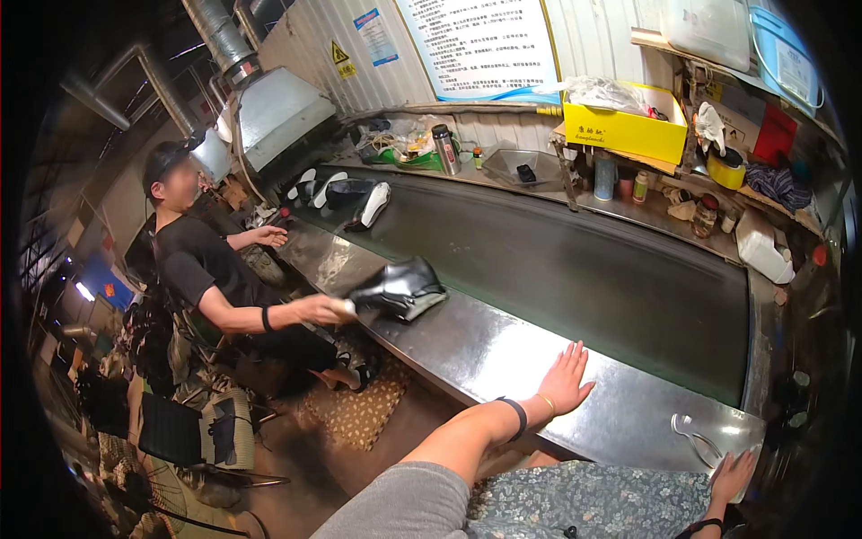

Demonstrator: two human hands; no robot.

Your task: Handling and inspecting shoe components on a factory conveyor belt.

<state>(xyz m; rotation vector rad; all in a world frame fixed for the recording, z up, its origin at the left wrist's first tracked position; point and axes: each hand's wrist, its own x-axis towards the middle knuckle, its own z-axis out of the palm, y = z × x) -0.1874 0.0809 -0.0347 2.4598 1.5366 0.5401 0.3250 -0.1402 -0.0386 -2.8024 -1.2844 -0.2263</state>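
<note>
My left hand (566, 380) lies palm down on the bright metal ledge (503, 340), fingers stretched out and apart, holding nothing. At the lower right, my right hand (732, 476) rests on the ledge's end corner, its fingers extended and partly cut off from clear view. Right beside those fingers lies a pair of metal pincers (695, 437). Further left, a person (215, 260) in a black top holds a black leather boot (397, 289) over the ledge, blurred by motion. Several dark shoes with white soles, one a black shoe (369, 207), sit at the belt's far left.
A dark conveyor belt (575, 269) runs beyond the ledge. Behind it a shelf bears a steel flask (445, 149), a grey tray (516, 164), a yellow box (624, 124) and a white jug (763, 247). A chair (171, 428) stands lower left. Patterned cloth (584, 503) covers my lap.
</note>
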